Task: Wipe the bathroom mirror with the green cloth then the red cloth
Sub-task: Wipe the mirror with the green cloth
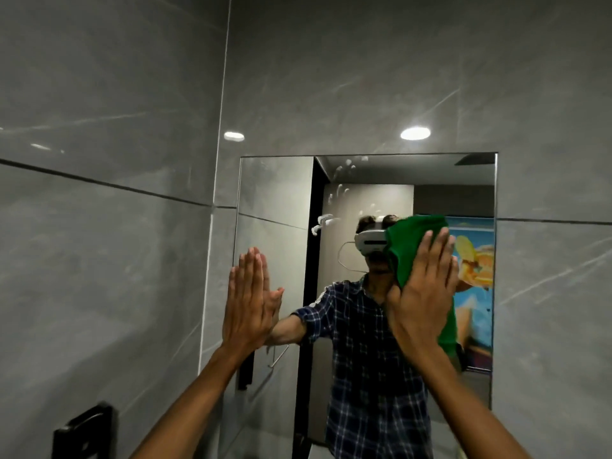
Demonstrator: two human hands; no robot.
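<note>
Head view shows me the mirror (364, 193) on the grey wall (99, 160), and both hands are up on it. My right hand (422, 286) is flat, with its fingers spread a little, and it presses the green cloth (410, 240) against the glass near the right side. My left hand (248, 303) holds nothing; it is flat with the fingers close together, and it leans on the left edge of the mirror. I see white spots (344, 180) near the top of the glass that are not wiped yet. I think the cloth could slip out, because the hand only pushes on it and does not grab it. I think the bare left hand could leave marks on the glass. The high spots could get missed too. I cannot see the red cloth anywhere. I see no bucket, bowl or bottle, so I cannot say what any holds.
</note>
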